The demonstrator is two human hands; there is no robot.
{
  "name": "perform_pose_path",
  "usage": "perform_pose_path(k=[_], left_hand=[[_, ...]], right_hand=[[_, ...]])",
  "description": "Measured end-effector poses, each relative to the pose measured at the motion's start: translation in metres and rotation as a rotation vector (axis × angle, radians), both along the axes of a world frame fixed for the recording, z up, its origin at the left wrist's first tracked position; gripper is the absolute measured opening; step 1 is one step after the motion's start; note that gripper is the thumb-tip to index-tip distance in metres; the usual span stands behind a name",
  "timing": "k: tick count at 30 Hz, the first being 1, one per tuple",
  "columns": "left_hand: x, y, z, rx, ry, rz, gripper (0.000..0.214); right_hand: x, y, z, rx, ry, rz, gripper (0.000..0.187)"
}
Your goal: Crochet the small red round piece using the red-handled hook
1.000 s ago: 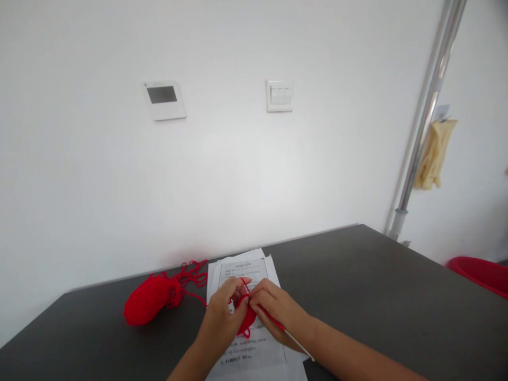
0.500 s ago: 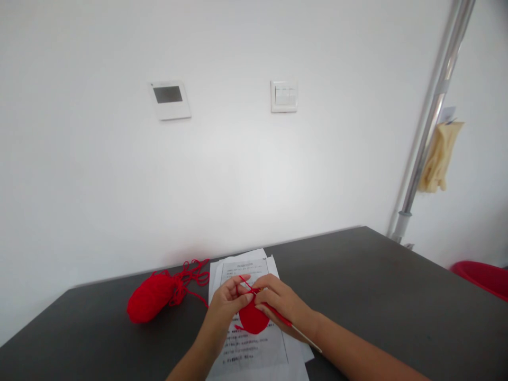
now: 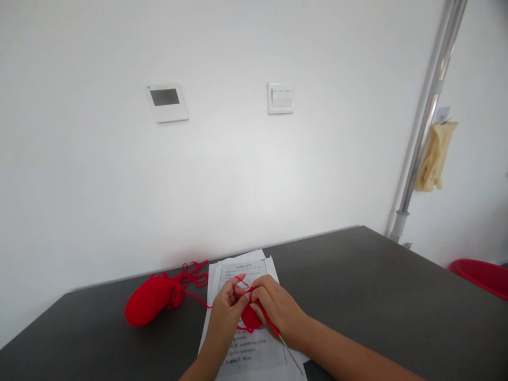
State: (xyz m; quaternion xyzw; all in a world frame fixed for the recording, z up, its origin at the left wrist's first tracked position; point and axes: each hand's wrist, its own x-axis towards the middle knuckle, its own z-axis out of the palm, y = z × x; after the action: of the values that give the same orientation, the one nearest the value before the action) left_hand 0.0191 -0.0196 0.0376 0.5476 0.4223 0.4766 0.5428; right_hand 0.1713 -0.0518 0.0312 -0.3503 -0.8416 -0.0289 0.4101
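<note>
My left hand (image 3: 228, 311) pinches the edge of a small, rounded red crochet piece (image 3: 251, 317), with a strand of red yarn running over its raised index finger. My right hand (image 3: 280, 307) is closed around a crochet hook (image 3: 270, 318) with a red grip; its thin metal shaft slants out below the palm. The hook's tip meets the work between both hands, where fingers hide the stitch. From the left hand the strand leads to a red yarn skein (image 3: 148, 300) lying on the table at the left.
Printed paper sheets (image 3: 257, 360) lie under the hands on the dark table (image 3: 357, 286). A white wall stands behind it, with a switch plate (image 3: 280, 98) and a panel (image 3: 167, 103). At right are a metal pipe (image 3: 420, 148), hanging yellow gloves (image 3: 436, 156) and a red rounded object (image 3: 478, 275).
My right hand has turned, so the hook's shaft now points more steeply down. The crochet piece is more covered by the fingers. The whole view has shifted slightly.
</note>
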Motion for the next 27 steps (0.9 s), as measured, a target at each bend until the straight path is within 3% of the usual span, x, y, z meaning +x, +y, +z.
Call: perform_pose_path(k=[6,14,27], left_hand=[[-0.01,0.003,0.008,0.287,0.385,-0.011,0.037],[-0.021,0.014,0.005,0.483,0.549,-0.092,0.033],[-0.034,0.024,0.007,0.505,0.57,-0.172,0.032]], right_hand=[[0.003,0.001,-0.002,-0.055,-0.026,0.002,0.007],[0.006,0.001,0.003,-0.06,-0.062,-0.027,0.006],[0.009,-0.002,0.005,-0.295,0.196,0.117,0.013]])
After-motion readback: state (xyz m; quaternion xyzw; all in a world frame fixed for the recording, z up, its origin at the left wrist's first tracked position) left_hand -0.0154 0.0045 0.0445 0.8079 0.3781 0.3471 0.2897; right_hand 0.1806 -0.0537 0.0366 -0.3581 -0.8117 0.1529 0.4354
